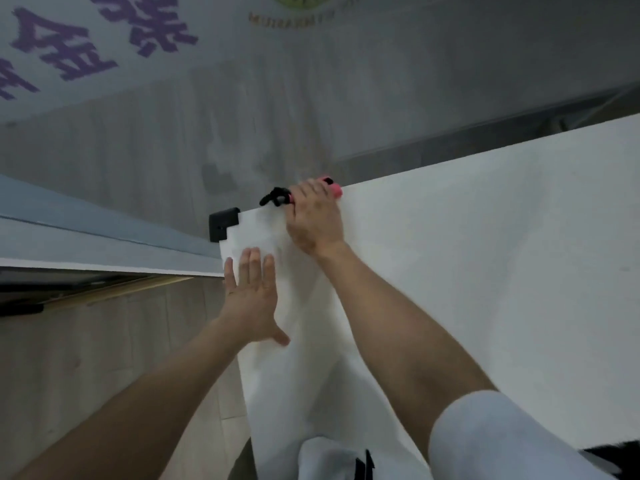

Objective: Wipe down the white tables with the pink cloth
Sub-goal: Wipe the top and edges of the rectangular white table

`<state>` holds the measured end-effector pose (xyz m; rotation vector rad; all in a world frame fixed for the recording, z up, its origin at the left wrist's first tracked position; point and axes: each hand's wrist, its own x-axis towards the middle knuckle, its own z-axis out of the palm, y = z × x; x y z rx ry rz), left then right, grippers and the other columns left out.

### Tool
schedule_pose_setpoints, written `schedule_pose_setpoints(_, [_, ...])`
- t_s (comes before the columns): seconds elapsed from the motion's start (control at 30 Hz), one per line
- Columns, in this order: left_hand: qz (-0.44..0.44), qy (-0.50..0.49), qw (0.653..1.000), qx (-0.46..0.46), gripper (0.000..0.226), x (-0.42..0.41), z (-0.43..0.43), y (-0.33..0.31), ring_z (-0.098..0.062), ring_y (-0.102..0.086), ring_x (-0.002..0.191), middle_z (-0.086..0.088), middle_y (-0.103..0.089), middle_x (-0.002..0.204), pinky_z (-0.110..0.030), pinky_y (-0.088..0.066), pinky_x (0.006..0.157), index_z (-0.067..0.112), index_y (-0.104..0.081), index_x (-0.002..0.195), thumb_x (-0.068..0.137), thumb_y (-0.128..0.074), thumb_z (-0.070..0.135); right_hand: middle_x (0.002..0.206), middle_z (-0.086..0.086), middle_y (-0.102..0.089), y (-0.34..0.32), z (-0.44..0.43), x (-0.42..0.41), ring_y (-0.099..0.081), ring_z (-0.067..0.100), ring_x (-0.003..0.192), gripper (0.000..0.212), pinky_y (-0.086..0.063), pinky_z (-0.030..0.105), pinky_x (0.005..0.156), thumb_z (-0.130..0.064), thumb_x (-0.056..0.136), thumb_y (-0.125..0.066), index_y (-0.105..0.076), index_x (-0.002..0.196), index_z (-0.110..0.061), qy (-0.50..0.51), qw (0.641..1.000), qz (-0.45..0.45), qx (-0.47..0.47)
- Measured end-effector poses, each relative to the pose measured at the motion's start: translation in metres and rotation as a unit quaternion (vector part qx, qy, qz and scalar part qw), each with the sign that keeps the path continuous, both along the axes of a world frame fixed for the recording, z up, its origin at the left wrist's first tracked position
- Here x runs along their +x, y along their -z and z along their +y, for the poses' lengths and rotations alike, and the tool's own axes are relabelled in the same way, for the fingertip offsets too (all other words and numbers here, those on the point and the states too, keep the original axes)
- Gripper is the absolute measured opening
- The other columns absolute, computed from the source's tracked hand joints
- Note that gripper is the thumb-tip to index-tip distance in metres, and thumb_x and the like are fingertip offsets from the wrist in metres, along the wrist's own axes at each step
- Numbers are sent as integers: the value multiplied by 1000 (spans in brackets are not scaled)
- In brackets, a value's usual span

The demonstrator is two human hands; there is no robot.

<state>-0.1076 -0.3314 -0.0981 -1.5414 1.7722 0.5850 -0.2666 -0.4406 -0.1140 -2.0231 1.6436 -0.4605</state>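
Observation:
A white table [485,271] fills the right half of the head view. At its far edge my right hand [313,218] grips the pink cloth [334,188], which is mostly hidden under the hand; a black loop hangs off the cloth to the left. My left hand [251,299] lies flat with straight fingers on the table near its left edge.
A black corner cap [223,223] marks the table's far left corner. A second table top [104,237] lies to the left at a lower level. Light wooden floor [104,358] shows between them, and a wall with purple lettering [86,39] is beyond.

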Motion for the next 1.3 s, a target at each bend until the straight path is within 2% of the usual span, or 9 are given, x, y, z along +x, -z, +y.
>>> schedule_pose_setpoints(0.27, [58, 199, 977, -41, 186, -118, -64, -6, -53, 33, 159, -21, 50, 166, -82, -18, 123, 49, 44, 156, 52, -110, 44, 120, 22, -70, 10, -39, -318, -58, 41, 124, 45, -34, 48, 118, -28, 97, -40, -69, 117, -1, 203, 954, 215, -39])
schedule_pose_setpoints(0.4, [30, 222, 974, -41, 191, -122, -64, -5, -59, 25, 160, -28, 44, 167, -81, -25, 121, 46, 50, 152, 49, -111, 42, 115, 24, -70, 7, -42, -252, -58, 41, 123, 41, -31, 51, 125, -25, 97, -40, -69, 109, 1, 247, 950, 193, -12])
schedule_pose_setpoints(0.57, [-1, 253, 967, -32, 191, -128, -65, -7, -62, 25, 159, -30, 34, 172, -82, -28, 121, 28, 51, 152, 50, -108, 57, 110, 15, -72, -4, -17, -91, -62, 38, 113, 21, -39, 47, 116, -19, 95, -59, -71, 106, -6, 33, 998, 53, 5])
schedule_pose_setpoints(0.67, [15, 242, 969, -45, 196, -125, -66, -7, -63, 25, 158, -33, 43, 166, -82, -27, 120, 37, 56, 149, 45, -110, 51, 122, 10, -73, 0, -24, -155, -62, 33, 122, 34, -39, 42, 115, -25, 95, -55, -72, 120, -9, -2, 998, 62, -21])
schedule_pose_setpoints(0.83, [34, 248, 967, -49, 196, -124, -69, -9, -63, 21, 159, -31, 44, 166, -79, -31, 118, 45, 53, 149, 42, -110, 52, 126, 24, -69, -3, -45, -336, -56, 42, 129, 50, -34, 52, 124, -28, 96, -37, -69, 121, 1, 247, 953, 178, 4])
schedule_pose_setpoints(0.97, [35, 257, 964, -51, 196, -123, -70, -13, -63, 21, 159, -31, 44, 166, -77, -32, 118, 44, 52, 150, 40, -109, 56, 108, 25, -74, 4, -39, -233, -69, 44, 110, 17, -45, 51, 111, -6, 88, -66, -74, 101, 2, 236, 960, 129, -82])
schedule_pose_setpoints(1.1, [4, 265, 963, -36, 190, -128, -70, -17, -62, 28, 158, -32, 43, 166, -78, -30, 122, 37, 47, 156, 48, -107, 59, 116, 10, -72, 0, -15, -106, -61, 34, 120, 28, -35, 47, 120, -21, 96, -59, -73, 118, -10, 39, 998, 55, -17])
schedule_pose_setpoints(1.2, [18, 252, 966, -48, 194, -128, -69, -19, -61, 27, 158, -30, 47, 165, -78, -29, 122, 42, 50, 153, 44, -110, 53, 122, 5, -69, 5, -22, -160, -58, 30, 124, 34, -35, 42, 120, -24, 98, -54, -70, 126, -13, 0, 997, 70, -38])
schedule_pose_setpoints(1.3, [36, 249, 966, -59, 196, -126, -67, -16, -61, 24, 159, -29, 47, 165, -78, -29, 121, 46, 51, 151, 41, -111, 51, 127, 9, -68, 13, -33, -284, -56, 33, 130, 38, -32, 48, 124, -25, 96, -48, -69, 125, -12, 145, 978, 148, -37])
